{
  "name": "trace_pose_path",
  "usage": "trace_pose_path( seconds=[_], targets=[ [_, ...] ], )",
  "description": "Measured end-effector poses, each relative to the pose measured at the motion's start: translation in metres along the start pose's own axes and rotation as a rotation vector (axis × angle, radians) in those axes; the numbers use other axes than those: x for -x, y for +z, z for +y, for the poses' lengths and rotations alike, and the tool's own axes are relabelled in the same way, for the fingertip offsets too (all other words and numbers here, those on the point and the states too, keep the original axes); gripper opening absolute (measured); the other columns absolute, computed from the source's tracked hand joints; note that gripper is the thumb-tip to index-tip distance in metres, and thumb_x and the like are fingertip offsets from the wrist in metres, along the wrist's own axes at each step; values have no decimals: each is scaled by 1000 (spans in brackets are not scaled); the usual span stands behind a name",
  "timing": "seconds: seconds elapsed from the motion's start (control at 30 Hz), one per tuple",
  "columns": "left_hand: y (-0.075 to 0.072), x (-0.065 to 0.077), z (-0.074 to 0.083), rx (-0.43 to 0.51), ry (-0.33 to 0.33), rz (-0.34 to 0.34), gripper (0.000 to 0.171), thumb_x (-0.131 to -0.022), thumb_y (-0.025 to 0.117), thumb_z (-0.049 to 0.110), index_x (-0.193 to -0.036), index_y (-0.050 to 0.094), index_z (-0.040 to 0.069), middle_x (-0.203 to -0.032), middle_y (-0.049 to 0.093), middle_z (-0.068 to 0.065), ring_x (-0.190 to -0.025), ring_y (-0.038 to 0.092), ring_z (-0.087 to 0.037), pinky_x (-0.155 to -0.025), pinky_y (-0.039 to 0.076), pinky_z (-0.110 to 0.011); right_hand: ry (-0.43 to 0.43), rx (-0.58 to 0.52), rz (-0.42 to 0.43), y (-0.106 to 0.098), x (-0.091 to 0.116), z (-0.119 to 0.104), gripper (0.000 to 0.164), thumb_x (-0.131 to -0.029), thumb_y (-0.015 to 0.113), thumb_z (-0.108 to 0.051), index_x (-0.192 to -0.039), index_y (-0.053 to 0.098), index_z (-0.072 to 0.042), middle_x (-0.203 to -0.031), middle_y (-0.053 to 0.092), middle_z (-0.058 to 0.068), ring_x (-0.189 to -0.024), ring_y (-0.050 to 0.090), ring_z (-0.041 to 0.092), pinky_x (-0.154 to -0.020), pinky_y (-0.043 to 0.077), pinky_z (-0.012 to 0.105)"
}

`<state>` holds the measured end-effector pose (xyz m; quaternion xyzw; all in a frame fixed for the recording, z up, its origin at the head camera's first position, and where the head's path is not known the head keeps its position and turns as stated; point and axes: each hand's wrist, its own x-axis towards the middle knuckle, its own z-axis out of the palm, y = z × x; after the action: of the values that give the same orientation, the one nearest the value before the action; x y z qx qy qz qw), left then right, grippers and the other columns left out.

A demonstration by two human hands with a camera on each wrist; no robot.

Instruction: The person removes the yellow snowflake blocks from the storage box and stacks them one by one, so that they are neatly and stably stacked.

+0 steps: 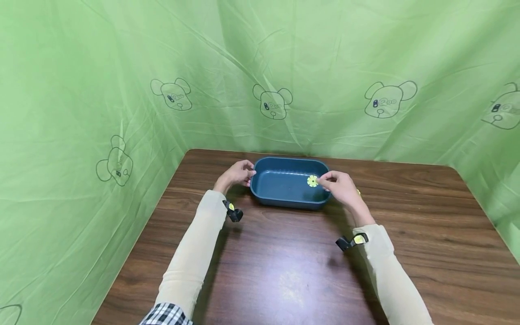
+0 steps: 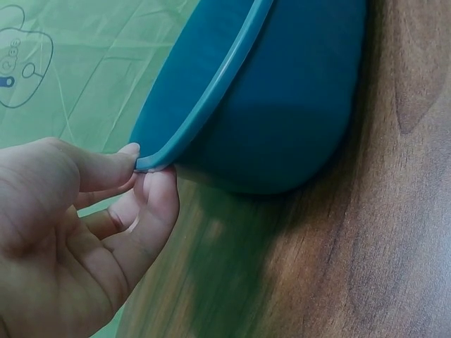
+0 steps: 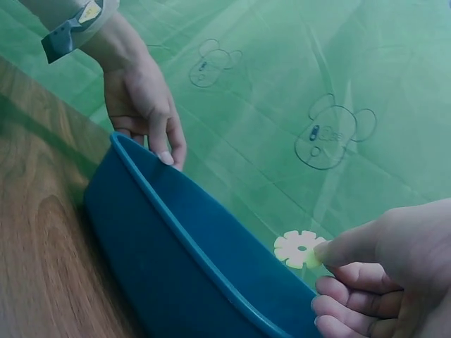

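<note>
A blue rectangular plastic basin (image 1: pixel 289 198) with rounded corners stands on the table. At its left end my left hand (image 1: pixel 239 173) pinches the rim between thumb and fingers, as the left wrist view shows of the basin's rim (image 2: pixel 190 127). My right hand (image 1: pixel 341 187) is at the basin's right end, pinching a flat yellow flower-shaped piece (image 1: pixel 312 181) by its edge. In the right wrist view the flower-shaped piece (image 3: pixel 299 248) has notched petals and a small hole in the centre, and it is held upright near the rim.
The brown wood-grain table (image 1: pixel 426 216) reaches back to a green curtain (image 1: pixel 325 54) printed with bear heads. A small yellow thing (image 1: pixel 359 192) shows just past the right hand, mostly hidden by it. Each wrist wears a black camera strap (image 1: pixel 232 211).
</note>
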<state>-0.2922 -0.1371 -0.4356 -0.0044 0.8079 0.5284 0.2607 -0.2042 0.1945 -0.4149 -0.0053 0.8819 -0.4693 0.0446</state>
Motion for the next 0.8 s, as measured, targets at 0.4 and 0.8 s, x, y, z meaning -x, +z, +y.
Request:
trace_pose_path(
  seconds=[0.4, 0.8],
  targets=[
    [0, 1, 0, -5, 2, 2, 30, -98, 53, 10, -126, 45, 2, -82, 52, -10, -65, 55, -15, -63, 57, -27, 76, -81, 68, -26, 18, 24, 35, -92, 65, -29, -104, 64, 4, -75, 61, -11, -68, 58, 1, -60, 49, 19],
    [3, 8, 2, -23, 4, 13, 28, -98, 53, 10, -123, 45, 2, -97, 53, -25, -67, 55, -17, -67, 58, -31, 159, -110, 131, -58, 27, 56, 40, -92, 64, -30, -109, 59, 7, -78, 62, -11, -70, 60, 1, -66, 52, 15]
  ],
)
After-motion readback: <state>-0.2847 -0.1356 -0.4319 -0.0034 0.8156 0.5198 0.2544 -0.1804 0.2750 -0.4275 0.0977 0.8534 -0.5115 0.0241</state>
